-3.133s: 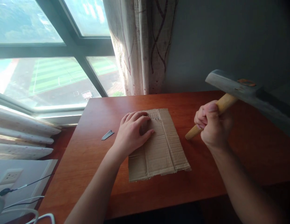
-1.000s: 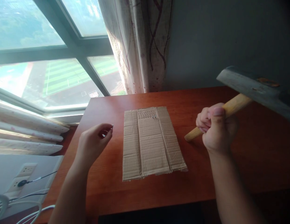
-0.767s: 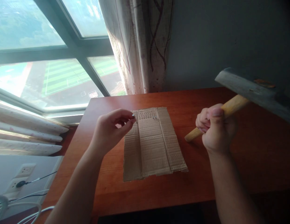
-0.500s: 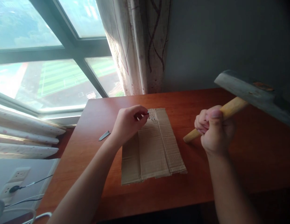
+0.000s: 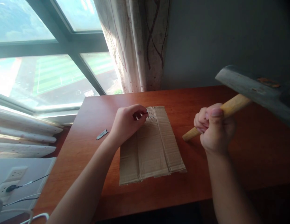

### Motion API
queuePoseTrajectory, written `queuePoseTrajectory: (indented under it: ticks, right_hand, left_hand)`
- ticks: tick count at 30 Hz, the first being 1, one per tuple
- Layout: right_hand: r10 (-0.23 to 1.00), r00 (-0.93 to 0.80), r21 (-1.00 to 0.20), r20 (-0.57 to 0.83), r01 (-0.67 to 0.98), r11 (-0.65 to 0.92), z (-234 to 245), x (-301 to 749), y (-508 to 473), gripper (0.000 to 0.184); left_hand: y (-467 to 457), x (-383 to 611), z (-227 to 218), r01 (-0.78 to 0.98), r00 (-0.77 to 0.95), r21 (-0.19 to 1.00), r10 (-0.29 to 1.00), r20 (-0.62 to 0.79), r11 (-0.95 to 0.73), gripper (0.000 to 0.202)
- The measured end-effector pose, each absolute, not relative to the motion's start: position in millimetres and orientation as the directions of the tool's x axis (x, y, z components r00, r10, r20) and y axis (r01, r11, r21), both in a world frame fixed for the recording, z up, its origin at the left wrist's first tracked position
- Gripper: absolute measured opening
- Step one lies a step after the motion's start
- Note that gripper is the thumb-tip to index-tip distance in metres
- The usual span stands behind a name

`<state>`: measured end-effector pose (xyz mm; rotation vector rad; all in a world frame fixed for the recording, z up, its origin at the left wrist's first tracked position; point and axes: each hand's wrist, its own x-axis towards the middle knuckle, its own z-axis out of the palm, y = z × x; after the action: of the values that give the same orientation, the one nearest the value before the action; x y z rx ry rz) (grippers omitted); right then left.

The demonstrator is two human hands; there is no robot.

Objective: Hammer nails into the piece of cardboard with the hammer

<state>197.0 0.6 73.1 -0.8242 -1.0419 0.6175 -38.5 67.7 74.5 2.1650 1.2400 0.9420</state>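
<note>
My left hand (image 5: pixel 132 121) is closed in a pinch over the far end of a flat cardboard piece (image 5: pixel 151 149). Between its fingertips is a nail (image 5: pixel 147 112), of which only a little shows. Several small dark marks dot the cardboard just right of the fingertips. My right hand (image 5: pixel 213 129) grips the wooden handle of a hammer (image 5: pixel 238 104), raised above the table to the right of the cardboard. The hammer's grey head is up and its handle slants down to the left. A small bundle of loose nails (image 5: pixel 102 134) lies left of my left wrist.
The cardboard lies on a reddish-brown wooden table (image 5: pixel 88 161). Behind it are a patterned curtain (image 5: pixel 135 46) and a dark wall (image 5: pixel 217 37). A window (image 5: pixel 53 74) is at the left, with a wall socket (image 5: pixel 16 174), a plug and cables below.
The view has shifted slightly, so the scene sits a little further left. Both hands keep nearly the same pose, the left pinching and the right holding the hammer raised.
</note>
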Motion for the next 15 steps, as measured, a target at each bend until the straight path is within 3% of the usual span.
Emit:
queuePoseTrajectory:
  ticks: [8,15]
  right_hand:
    - [0.776,0.394,-0.833,0.492,-0.047,0.551,72.9,198.6,0.3,0.037]
    - [0.775,0.384,-0.829,0.502,-0.043,0.558,74.1,197.0,-0.5,0.036]
  left_hand:
    - [66.5,-36.8,75.0,0.572,0.351,0.659,0.872,0.342,-0.489,0.008]
    - [67.7,-35.9,68.8,0.518,0.323,0.732,0.894,0.311,-0.443,0.009]
